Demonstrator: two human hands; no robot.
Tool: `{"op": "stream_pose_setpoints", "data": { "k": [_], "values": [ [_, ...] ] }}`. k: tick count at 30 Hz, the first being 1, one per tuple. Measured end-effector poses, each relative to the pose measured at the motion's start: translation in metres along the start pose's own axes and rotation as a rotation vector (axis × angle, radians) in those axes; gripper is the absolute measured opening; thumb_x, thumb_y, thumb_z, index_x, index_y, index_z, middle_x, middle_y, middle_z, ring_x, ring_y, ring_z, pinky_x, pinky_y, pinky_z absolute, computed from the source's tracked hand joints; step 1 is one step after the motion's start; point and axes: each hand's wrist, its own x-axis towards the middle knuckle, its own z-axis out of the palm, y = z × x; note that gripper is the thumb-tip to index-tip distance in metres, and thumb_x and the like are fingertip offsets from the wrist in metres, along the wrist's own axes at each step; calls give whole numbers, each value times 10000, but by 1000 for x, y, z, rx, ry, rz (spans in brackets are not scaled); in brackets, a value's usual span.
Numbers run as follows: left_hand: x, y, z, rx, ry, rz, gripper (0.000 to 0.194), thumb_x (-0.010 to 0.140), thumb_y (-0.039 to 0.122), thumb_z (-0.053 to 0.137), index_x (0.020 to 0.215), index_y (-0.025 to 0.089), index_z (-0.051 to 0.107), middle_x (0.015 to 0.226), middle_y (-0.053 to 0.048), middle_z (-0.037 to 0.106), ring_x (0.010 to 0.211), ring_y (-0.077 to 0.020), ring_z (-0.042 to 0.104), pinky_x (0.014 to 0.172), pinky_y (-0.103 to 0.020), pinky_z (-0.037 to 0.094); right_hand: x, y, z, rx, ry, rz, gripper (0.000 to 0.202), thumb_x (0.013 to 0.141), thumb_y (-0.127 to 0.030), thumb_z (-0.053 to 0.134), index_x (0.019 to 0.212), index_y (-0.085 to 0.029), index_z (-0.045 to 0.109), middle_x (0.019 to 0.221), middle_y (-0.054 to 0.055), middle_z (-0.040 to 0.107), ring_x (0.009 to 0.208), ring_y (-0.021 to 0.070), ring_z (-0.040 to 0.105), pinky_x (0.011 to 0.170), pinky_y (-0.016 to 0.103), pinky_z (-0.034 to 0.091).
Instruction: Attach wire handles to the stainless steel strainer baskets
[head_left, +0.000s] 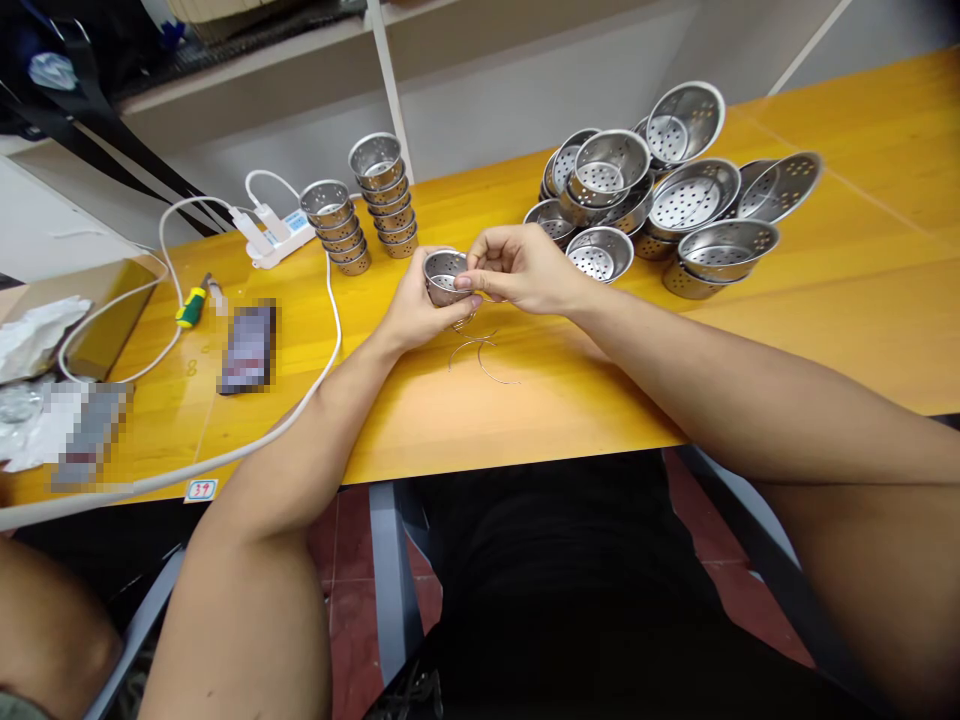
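My left hand point(411, 308) is wrapped around a small perforated metal cup point(445, 268), tilted with its mouth up, just above the table. At the cup's right rim, the thumb and fingers of my right hand point(523, 270) are pinched together. Whatever lies between those fingertips is too small to make out. Several thin curved wires point(487, 368) lie on the tabletop just below the cup. To the right of my right hand, a wider perforated metal bowl point(600, 254) rests on the table, partly behind the wrist.
Two stacks of perforated cups point(386, 200) stand at the back left. A heap of larger perforated bowls point(694, 195) sits back right. A power strip point(279, 238) with a white cable point(330, 350), a green-yellow screwdriver point(192, 306) and a blurred-out phone point(249, 345) lie left. Another person's leg point(56, 610) shows lower left.
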Motion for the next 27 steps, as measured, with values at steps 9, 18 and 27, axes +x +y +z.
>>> {"op": "stream_pose_setpoints", "data": {
  "k": [9,18,27],
  "values": [
    [1,-11,-5,61,19,26,882,948,803,1001,1528,322,543,1449,-70,742,1309,-279,841,1202,-522,722,-10,4,0,-350,152,-108,796,1007,-990,852,1304,-252,830,1165,99,820,845,230,704,737,389,605],
    [3,-23,-11,110,76,90,923,967,880,937,1560,323,502,1459,-88,717,1287,-280,831,1202,-532,711,-18,9,-3,-686,90,-188,643,1195,-841,639,1374,-276,889,1492,194,765,1403,445,757,1281,726,622],
    [3,-31,-9,32,5,151,1025,915,908,970,1614,355,463,1457,-68,680,1275,-256,803,1206,-507,694,-20,18,2,-619,-16,-194,656,1120,-824,779,1459,-278,910,1612,216,683,1592,489,672,1420,778,509]
  ]
}}
